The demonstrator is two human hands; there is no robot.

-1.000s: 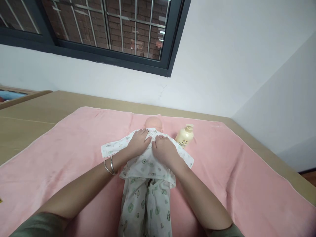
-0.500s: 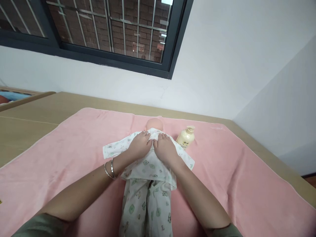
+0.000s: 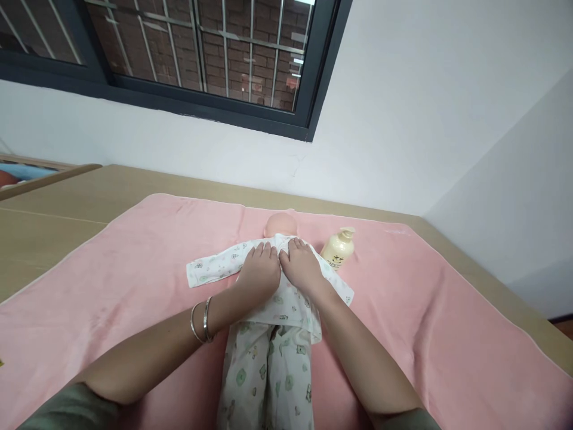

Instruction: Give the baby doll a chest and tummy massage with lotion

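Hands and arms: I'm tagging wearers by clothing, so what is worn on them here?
Both forearms are bare. The left hand has two thin silver bangles at its wrist; the right hand wears nothing. Olive-green short sleeves show at the upper arms.

The doll's shirt (image 3: 224,267) and trousers (image 3: 268,382) are white, printed all over with small green bears. The doll's bare head (image 3: 280,224) is pale pink. The towel (image 3: 134,263) beneath is plain pink with a thin white edge. The pump bottle (image 3: 338,251) is cream yellow with a dark label mark. The tabletop (image 3: 54,209) is tan. Two silver bangles (image 3: 200,322) circle the left wrist.
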